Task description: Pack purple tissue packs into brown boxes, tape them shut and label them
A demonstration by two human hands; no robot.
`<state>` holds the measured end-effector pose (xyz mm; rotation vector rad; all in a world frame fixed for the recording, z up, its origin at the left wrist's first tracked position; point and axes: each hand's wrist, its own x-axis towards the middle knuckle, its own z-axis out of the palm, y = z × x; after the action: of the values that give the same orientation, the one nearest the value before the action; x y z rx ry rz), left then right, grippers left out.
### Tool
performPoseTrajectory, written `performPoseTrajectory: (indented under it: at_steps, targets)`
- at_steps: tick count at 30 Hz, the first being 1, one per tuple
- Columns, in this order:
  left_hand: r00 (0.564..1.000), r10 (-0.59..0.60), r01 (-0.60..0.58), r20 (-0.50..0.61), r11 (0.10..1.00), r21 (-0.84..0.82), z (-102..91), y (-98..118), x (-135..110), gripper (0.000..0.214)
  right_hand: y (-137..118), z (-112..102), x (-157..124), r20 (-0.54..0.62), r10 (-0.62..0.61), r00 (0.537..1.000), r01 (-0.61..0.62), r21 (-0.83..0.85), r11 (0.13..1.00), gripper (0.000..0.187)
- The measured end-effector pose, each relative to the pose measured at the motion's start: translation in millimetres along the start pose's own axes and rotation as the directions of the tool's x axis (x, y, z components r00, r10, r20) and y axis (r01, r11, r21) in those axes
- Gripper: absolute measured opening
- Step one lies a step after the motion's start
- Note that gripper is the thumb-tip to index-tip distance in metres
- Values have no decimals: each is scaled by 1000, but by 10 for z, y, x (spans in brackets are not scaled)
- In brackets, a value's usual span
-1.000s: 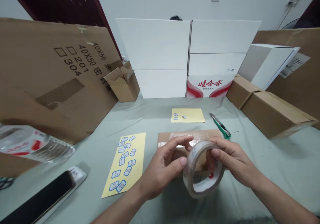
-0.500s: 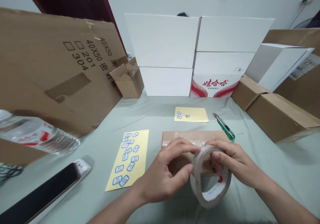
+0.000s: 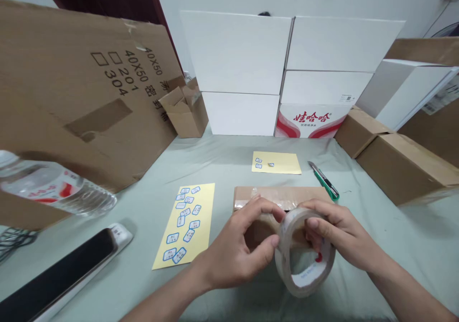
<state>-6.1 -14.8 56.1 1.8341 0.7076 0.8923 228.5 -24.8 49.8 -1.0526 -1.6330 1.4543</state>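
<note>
Two bare hands work at a roll of clear packing tape (image 3: 284, 260), which stands upright on its edge at the near side of a flat cardboard parcel (image 3: 283, 196), near the middle of the scene. Right hand (image 3: 340, 236): fingers curled closed around the roll's rim, gripping it. Left hand (image 3: 236, 248): fingers half closed, thumb tip at the roll's side; the view is poor here, so whether they pinch the tape or only touch it is hard to say. Parcel has tape across it and lies on a pale green cloth (image 3: 394, 245). To its left, a long yellow sheet (image 3: 190, 236) with blue-edged labels; on the far side, a small yellow sheet (image 3: 276, 166) with a few labels. Far right of the parcel, a green utility knife (image 3: 324, 181). Near left, a water bottle (image 3: 53, 188) on its side and a long black-and-white device (image 3: 68, 264). Far side: stacked white cartons (image 3: 236, 54), a red-printed Wahaha carton (image 3: 311, 118). Right, brown cartons (image 3: 398, 169); left, a large cardboard sheet (image 3: 79, 87) leaning.
</note>
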Motion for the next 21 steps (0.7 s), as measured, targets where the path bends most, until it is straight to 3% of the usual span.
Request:
performPoseTrajectory:
  at_steps: [5,11,21]
  targets:
    - [1000,5,-4,17,999,-44,14,-16,-3,9,20,2,7,-7,11,1000,-11,-23,1000,37]
    - [1000,-22,22,17,1000,8,20,21,0,21,15,6,-9,13,4,1000,-4,-34,999,35]
    - [1000,0,0,-1,1000,-28,50,-23,-31,9,10,23,-34,7,-36,999,37,-45,998,30]
